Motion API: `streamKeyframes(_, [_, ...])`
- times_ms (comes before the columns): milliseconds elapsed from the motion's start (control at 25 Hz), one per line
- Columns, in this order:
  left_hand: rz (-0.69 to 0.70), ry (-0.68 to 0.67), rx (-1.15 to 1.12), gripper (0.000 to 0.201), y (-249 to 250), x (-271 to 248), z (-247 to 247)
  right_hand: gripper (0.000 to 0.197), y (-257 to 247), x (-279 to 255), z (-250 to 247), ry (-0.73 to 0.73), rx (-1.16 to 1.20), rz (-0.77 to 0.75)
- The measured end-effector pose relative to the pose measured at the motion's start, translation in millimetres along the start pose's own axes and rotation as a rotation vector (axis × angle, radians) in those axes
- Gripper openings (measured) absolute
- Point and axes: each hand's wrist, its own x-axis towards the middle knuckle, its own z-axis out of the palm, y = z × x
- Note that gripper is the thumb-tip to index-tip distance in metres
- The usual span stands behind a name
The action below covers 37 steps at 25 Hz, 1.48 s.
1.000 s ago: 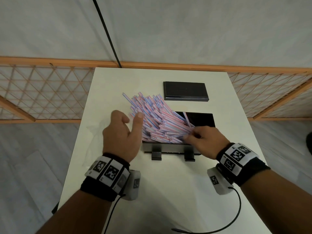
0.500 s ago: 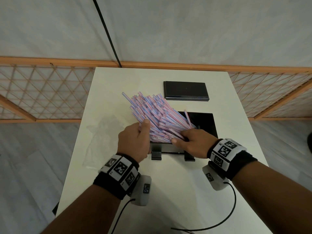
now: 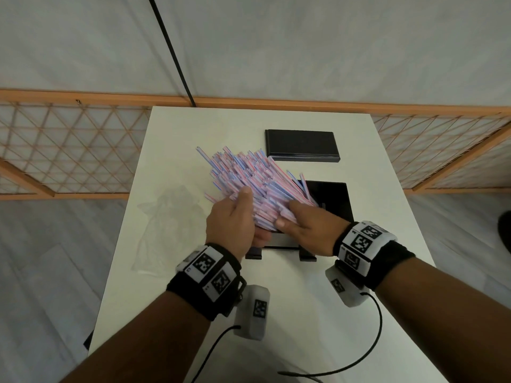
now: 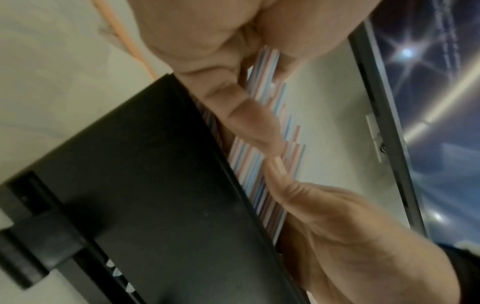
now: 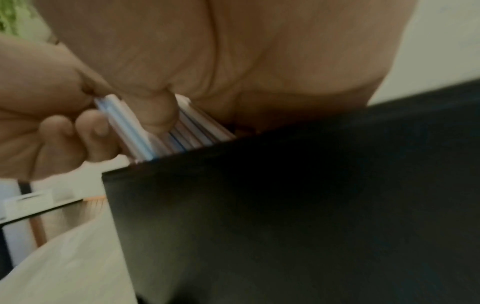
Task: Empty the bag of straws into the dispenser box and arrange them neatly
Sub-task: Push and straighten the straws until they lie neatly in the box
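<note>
Both hands are on the heap now: the left hand [image 3: 232, 219] curls round the near-left side of the straws [image 3: 249, 178], thumb over the top, while the right hand [image 3: 307, 230] pinches their near-right ends just above the dispenser box [image 3: 336, 201]. The bag [image 3: 166, 228] lies flat and limp on the table [image 3: 276, 313], off beyond the left hand, so the emptying looks done and the tidying is in hand. The bundle fans out away from the grip, far ends overhanging the box's left wall, only the gripped ends down inside. Next, by the look of it, the person must swing that fan round in line with the box and let it settle. Beyond the straws' tips sits a black lid [image 3: 301, 146], well apart; the box's near rim, under both wrists, crowds the grip
</note>
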Motion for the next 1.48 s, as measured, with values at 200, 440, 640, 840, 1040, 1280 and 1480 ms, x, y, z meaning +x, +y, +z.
streamKeyframes(200, [0.226, -0.052, 0.374, 0.050, -0.1, -3.2, -13.3, 0.028, 7.4, -5.9, -14.2, 0.189, -0.034, 0.000])
streamKeyframes(440, [0.619, 0.390, 0.454, 0.034, 9.5, 2.1, -46.4, 0.042, 12.8, -17.0, -19.1, 0.137, -0.068, 0.199])
streamKeyframes(640, [-0.033, 0.115, 0.279, 0.058, -3.2, 16.3, -47.9, 0.033, 5.7, -13.3, -9.1, -0.007, -0.003, 0.077])
streamKeyframes(840, [0.021, 0.061, 0.136, 0.064, -5.1, 7.2, -33.2, 0.052, -0.6, -4.3, -9.2, -0.093, -0.101, 0.087])
streamKeyframes(1040, [0.113, 0.021, 0.322, 0.065, 1.4, 4.1, -34.9, 0.065, -3.0, 1.5, -4.6, -0.083, -0.079, 0.087])
streamKeyframes(1280, [-0.087, 0.101, 0.071, 0.047, -2.9, 7.7, -36.1, 0.052, -8.7, 0.5, 0.5, -0.073, -0.071, 0.042])
streamKeyframes(1480, [-0.082, 0.061, 0.021, 0.046, -2.2, 12.3, -34.4, 0.063, -4.8, 3.2, 5.4, -0.079, -0.051, 0.063])
